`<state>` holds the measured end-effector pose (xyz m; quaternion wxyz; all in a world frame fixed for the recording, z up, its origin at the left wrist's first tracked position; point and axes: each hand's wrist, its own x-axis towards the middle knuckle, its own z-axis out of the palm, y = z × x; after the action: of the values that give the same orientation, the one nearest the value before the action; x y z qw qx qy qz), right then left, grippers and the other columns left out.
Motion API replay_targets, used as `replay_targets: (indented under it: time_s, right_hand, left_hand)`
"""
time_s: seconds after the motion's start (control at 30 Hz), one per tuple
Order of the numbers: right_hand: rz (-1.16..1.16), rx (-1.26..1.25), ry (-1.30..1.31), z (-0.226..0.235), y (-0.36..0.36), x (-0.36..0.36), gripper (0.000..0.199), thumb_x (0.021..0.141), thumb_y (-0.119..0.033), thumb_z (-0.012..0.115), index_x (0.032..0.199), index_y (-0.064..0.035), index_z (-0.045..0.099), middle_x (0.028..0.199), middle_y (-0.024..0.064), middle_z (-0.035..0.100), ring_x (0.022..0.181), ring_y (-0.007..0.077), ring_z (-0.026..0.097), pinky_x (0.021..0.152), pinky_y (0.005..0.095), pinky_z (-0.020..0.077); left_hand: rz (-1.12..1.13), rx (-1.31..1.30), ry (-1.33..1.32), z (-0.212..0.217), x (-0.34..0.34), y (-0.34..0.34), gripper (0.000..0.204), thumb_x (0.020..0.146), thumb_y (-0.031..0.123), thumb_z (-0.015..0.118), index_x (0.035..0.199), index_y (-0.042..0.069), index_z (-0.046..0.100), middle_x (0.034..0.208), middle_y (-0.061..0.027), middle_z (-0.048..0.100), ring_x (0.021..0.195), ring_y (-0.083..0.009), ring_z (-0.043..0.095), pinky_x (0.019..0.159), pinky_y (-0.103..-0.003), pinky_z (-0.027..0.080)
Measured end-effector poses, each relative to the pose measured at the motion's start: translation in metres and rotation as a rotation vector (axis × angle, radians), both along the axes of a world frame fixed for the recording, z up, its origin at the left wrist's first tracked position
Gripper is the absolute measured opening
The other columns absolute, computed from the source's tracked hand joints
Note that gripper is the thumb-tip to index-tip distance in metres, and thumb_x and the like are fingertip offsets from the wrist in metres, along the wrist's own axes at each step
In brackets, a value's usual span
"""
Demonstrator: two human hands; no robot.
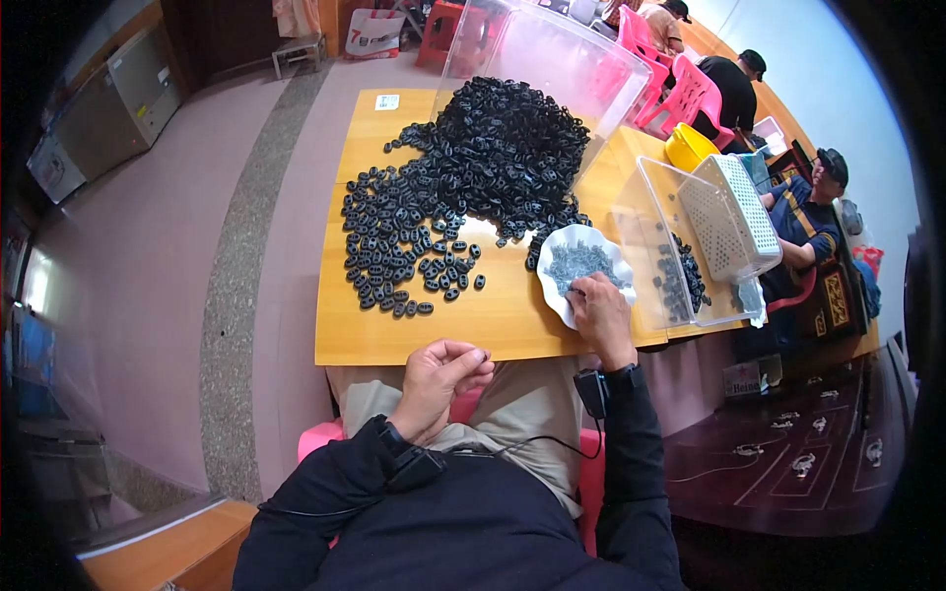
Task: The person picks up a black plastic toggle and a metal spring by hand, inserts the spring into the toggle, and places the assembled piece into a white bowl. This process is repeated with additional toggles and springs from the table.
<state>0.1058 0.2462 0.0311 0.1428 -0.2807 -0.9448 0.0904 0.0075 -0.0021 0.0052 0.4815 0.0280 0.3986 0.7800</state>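
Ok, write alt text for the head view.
A seated person's right hand reaches into a white scalloped paper plate of small grey parts, while the left hand is curled above the lap. A heap of black oval plastic pieces covers the wooden table.

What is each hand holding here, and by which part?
The left hand pinches something small at its fingertips over the lap; too hidden to tell what. The right hand reaches into the white dish of small grey parts; whether it grips one cannot be told.

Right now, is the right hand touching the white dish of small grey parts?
Touching. The head view shows the right hand lying over the near rim of the white dish, fingertips in the grey parts, with no gap visible.
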Motion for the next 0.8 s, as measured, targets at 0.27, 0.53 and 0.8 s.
replay_targets:
  time_s: [0.27,0.53,0.8]
  right_hand:
    - [0.025,0.026,0.021,-0.0029,0.0015,0.0003,0.011,0.083,-0.018,0.061,0.085,-0.0076,0.064,0.088,0.0112,0.06,0.08,0.0339,0.062,0.07,0.0435,0.0494]
    - [0.07,-0.029,0.061,-0.0045,0.0072,0.0015,0.009,0.08,-0.014,0.065,0.086,-0.0068,0.067,0.086,0.0113,0.062,0.08,0.0324,0.062,0.07,0.0401,0.0484]
    - [0.093,-0.057,0.057,0.001,0.0063,-0.0018,0.011,0.079,-0.012,0.065,0.089,-0.0064,0.067,0.086,0.0114,0.062,0.082,0.0316,0.062,0.072,0.0386,0.0482]
  left_hand:
    - [0.006,-0.012,-0.008,0.0018,-0.0003,-0.0001,0.006,0.089,0.003,0.06,0.092,-0.002,0.06,0.087,-0.0114,0.065,0.075,-0.0161,0.065,0.071,-0.027,0.057]
    - [0.014,-0.019,-0.02,0.0009,0.0008,-0.0007,0.006,0.089,0.004,0.06,0.093,-0.001,0.06,0.088,-0.0107,0.065,0.075,-0.0155,0.065,0.072,-0.027,0.056]
    - [0.003,-0.028,-0.013,0.0014,0.0008,-0.0007,0.006,0.089,0.004,0.06,0.093,-0.001,0.06,0.088,-0.0101,0.065,0.075,-0.0149,0.065,0.072,-0.027,0.056]
